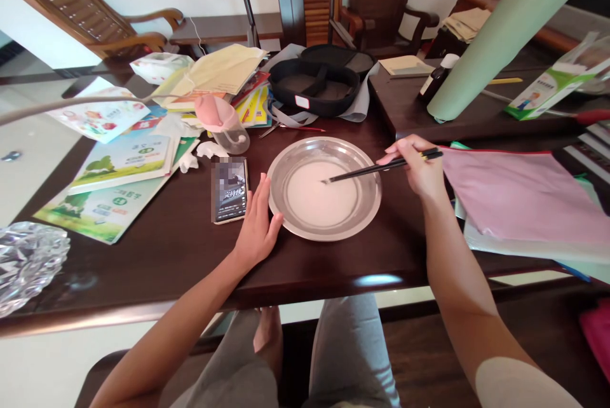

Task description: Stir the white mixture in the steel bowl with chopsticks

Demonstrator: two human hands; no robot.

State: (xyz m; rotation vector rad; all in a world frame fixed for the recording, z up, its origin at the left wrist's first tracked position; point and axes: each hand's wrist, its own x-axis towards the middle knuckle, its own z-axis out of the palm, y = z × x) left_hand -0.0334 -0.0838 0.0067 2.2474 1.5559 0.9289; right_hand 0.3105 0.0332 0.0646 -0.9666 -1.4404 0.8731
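Note:
A round metal dish sits on the dark table and holds a pale, milky liquid. My right hand is closed around a pair of black chopsticks, whose tips dip into the liquid near its middle. At the dish's left side, my left hand rests with fingers stretched out, its fingertips and thumb against the rim. Just left of that hand lies a phone with its screen lit.
Behind the phone stands a pink-lidded cup near crumpled tissues and workbooks. A black case lies beyond the dish. To the right are a tall green flask and a pink pouch. A glass bowl sits far left.

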